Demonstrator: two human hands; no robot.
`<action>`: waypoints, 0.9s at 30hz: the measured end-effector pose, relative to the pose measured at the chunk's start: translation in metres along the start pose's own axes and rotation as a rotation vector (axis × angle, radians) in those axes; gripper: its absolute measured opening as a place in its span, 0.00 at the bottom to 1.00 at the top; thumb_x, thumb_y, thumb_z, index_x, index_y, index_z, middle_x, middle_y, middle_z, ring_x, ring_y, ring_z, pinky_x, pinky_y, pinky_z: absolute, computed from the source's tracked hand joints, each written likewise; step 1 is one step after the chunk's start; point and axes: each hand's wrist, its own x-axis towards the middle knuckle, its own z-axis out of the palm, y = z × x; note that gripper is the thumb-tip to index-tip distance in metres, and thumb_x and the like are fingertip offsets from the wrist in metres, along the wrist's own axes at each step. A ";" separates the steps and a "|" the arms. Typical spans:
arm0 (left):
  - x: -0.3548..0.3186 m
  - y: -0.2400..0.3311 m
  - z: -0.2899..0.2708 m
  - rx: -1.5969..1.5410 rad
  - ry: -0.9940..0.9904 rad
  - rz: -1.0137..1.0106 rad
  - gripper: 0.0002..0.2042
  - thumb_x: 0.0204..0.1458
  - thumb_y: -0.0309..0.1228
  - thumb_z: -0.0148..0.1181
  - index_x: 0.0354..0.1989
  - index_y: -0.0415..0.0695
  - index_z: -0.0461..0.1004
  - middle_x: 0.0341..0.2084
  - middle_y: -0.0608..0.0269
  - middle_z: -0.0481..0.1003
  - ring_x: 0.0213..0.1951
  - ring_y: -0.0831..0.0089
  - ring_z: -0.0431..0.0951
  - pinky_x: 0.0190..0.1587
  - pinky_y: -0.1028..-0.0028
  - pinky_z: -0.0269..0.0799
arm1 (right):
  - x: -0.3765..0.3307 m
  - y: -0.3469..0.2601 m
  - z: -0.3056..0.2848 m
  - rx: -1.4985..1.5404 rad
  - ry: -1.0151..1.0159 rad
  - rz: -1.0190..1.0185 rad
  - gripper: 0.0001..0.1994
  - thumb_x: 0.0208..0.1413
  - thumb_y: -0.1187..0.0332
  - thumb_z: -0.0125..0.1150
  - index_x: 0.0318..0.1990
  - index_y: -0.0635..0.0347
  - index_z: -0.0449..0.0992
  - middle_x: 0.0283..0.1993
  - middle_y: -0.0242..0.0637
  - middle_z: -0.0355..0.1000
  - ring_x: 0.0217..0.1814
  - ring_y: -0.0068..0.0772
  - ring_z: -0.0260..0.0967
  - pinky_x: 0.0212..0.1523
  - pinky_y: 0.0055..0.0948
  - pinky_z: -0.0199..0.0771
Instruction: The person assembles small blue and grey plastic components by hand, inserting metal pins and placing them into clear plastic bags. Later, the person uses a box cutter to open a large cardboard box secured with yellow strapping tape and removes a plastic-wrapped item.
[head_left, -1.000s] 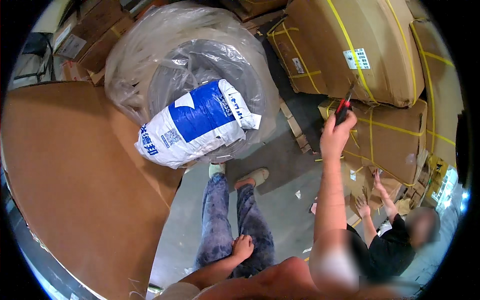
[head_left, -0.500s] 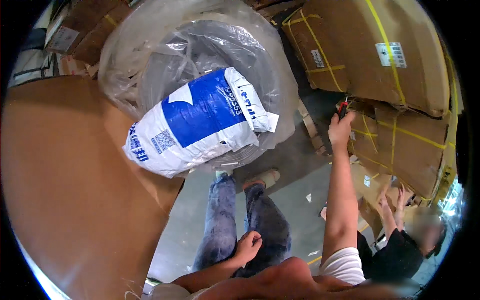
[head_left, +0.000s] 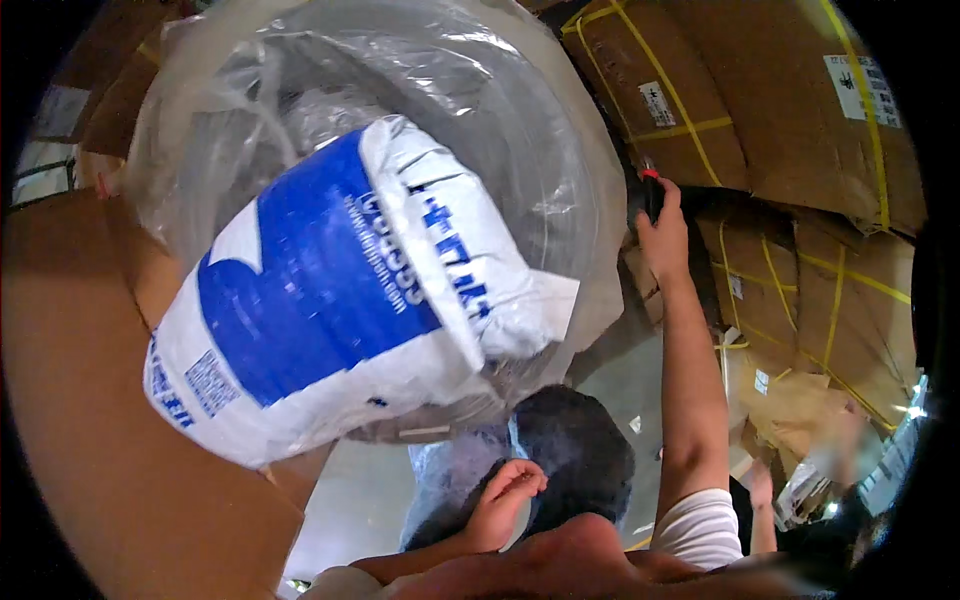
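Note:
In my right hand (head_left: 664, 240) is a black and red utility knife (head_left: 652, 195), its tip pointing away from me. The fingers are wrapped round its handle, beside the strapped cartons. My left hand (head_left: 505, 500) hangs low before my thighs with its fingers curled in, and nothing shows in them. Directly ahead, a white and blue plastic sack (head_left: 320, 290) lies slanted on a large round roll wrapped in clear plastic film (head_left: 500, 90). Neither hand touches the sack. A white flap sticks out at the sack's right end.
Cardboard cartons (head_left: 690, 60) with yellow straps are stacked at the right. A large brown cardboard surface (head_left: 70, 370) takes up the left side. At the lower right another person's hand (head_left: 762, 485) shows near more cardboard; the face is blurred.
The sack and the wrapped roll look larger and nearer. My right hand, still round the knife, has moved slightly left and farther up in the view. My left hand remains curled before my thighs.

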 end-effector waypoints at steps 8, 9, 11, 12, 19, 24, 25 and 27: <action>0.055 0.031 0.015 -0.148 -0.185 -0.096 0.05 0.59 0.25 0.45 0.41 0.40 0.65 0.36 0.63 0.68 0.40 0.75 0.66 0.47 0.76 0.59 | 0.030 0.034 0.014 -0.163 0.146 -0.078 0.28 0.53 0.67 0.59 0.61 0.49 0.56 0.53 0.52 0.64 0.52 0.56 0.65 0.49 0.46 0.68; 0.061 0.034 0.016 -0.151 -0.228 -0.090 0.05 0.60 0.25 0.45 0.41 0.39 0.65 0.35 0.63 0.67 0.40 0.75 0.66 0.47 0.76 0.59 | 0.030 0.033 0.014 -0.161 0.138 -0.062 0.28 0.53 0.68 0.59 0.61 0.49 0.56 0.53 0.51 0.63 0.52 0.56 0.65 0.48 0.46 0.68; 0.076 0.030 0.011 -0.136 -0.312 -0.063 0.05 0.60 0.25 0.45 0.41 0.39 0.64 0.34 0.63 0.66 0.39 0.75 0.64 0.46 0.76 0.59 | 0.029 0.028 0.015 -0.154 0.119 -0.033 0.28 0.54 0.68 0.59 0.62 0.49 0.56 0.52 0.50 0.63 0.51 0.56 0.65 0.48 0.45 0.68; 0.083 0.030 0.008 -0.118 -0.329 -0.051 0.04 0.60 0.25 0.46 0.41 0.40 0.64 0.34 0.63 0.66 0.39 0.76 0.64 0.46 0.76 0.59 | 0.030 0.030 0.020 -0.150 0.144 -0.070 0.28 0.54 0.69 0.59 0.61 0.49 0.56 0.53 0.50 0.63 0.51 0.56 0.65 0.48 0.45 0.68; 0.109 0.034 0.005 -0.007 -0.426 -0.090 0.04 0.59 0.23 0.46 0.41 0.40 0.65 0.35 0.64 0.67 0.39 0.77 0.65 0.46 0.78 0.59 | 0.029 0.037 0.024 -0.170 0.211 -0.164 0.26 0.54 0.67 0.58 0.61 0.49 0.58 0.53 0.49 0.63 0.51 0.55 0.66 0.48 0.44 0.69; 0.107 0.033 -0.001 0.019 -0.373 -0.130 0.05 0.58 0.23 0.48 0.42 0.40 0.65 0.35 0.62 0.68 0.39 0.76 0.66 0.45 0.77 0.60 | 0.038 0.028 0.031 -0.177 0.212 -0.144 0.26 0.55 0.65 0.57 0.61 0.48 0.58 0.52 0.48 0.64 0.48 0.55 0.68 0.45 0.45 0.71; 0.106 0.036 0.000 0.030 -0.370 -0.125 0.06 0.57 0.23 0.49 0.42 0.39 0.65 0.35 0.60 0.68 0.39 0.75 0.66 0.45 0.76 0.60 | 0.042 0.028 0.034 -0.186 0.222 -0.133 0.26 0.55 0.65 0.58 0.61 0.48 0.58 0.52 0.48 0.64 0.48 0.55 0.68 0.44 0.45 0.72; 0.108 0.039 -0.002 0.050 -0.379 -0.111 0.07 0.56 0.24 0.50 0.42 0.38 0.64 0.35 0.58 0.68 0.39 0.73 0.66 0.44 0.74 0.61 | 0.049 0.030 0.040 -0.195 0.246 -0.133 0.26 0.54 0.65 0.58 0.61 0.47 0.58 0.51 0.48 0.64 0.48 0.55 0.68 0.44 0.45 0.72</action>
